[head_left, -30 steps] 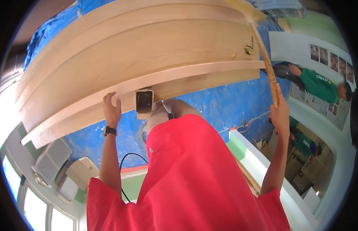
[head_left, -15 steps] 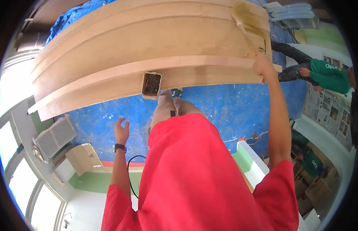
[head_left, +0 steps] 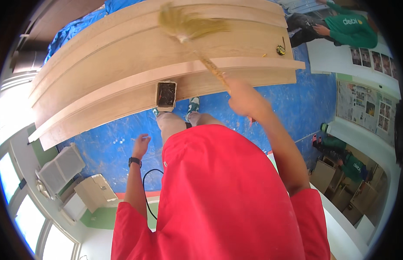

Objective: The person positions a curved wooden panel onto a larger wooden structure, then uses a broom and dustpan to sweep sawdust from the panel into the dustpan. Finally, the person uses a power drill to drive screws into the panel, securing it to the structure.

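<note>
My right hand (head_left: 247, 97) is closed round the patterned light handle of a straw hand broom (head_left: 210, 67), on the near side of a wooden panel structure. The broom's yellow bristles (head_left: 180, 24), smeared by motion, fan out over the broad wooden panels (head_left: 102, 56). My left hand (head_left: 141, 146) hangs free above the blue floor sheet, holding nothing, its fingers apart and loosely bent. Against the near wooden ledge (head_left: 245, 65), close to my feet, stands a small open box (head_left: 158, 96) with a dark inside.
A tape measure (head_left: 280, 50) lies on the panel's right end. Blue sheeting (head_left: 106, 147) covers the floor. One person in green (head_left: 351, 32) is at the far right, another person (head_left: 353, 168) lower right. At left are a pale wrapped block (head_left: 61, 164) and cardboard (head_left: 95, 193).
My right hand has swept the broom leftward across the panels from their right end. My left hand has shifted slightly right and lower. The person at far right has moved an arm.
</note>
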Demonstrator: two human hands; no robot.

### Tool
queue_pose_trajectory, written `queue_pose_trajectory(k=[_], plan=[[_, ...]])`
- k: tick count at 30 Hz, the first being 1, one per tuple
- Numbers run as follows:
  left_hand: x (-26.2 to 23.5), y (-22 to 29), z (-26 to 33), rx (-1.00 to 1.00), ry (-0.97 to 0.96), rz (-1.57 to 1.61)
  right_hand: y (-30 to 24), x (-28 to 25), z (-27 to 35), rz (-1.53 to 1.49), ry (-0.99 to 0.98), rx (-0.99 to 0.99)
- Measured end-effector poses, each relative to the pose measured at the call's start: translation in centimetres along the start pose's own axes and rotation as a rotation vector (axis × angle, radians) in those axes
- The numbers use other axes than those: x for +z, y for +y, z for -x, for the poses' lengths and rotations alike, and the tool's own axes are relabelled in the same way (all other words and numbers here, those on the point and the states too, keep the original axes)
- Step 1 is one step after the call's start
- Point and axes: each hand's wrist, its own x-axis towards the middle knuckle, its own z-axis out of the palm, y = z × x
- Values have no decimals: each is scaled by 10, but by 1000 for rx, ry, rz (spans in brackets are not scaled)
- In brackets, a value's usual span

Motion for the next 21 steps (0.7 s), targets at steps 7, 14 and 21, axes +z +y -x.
queue_pose_trajectory(k=[7, 14, 21], plan=[[-76, -18, -12, 56, 40, 11, -29, 14, 50, 29, 195, -172], [-165, -98, -19, -17, 38, 92, -89, -26, 129, 33, 317, 138], [-225, -129, -26, -201, 38, 204, -53, -47, 79, 294, 445, 250]])
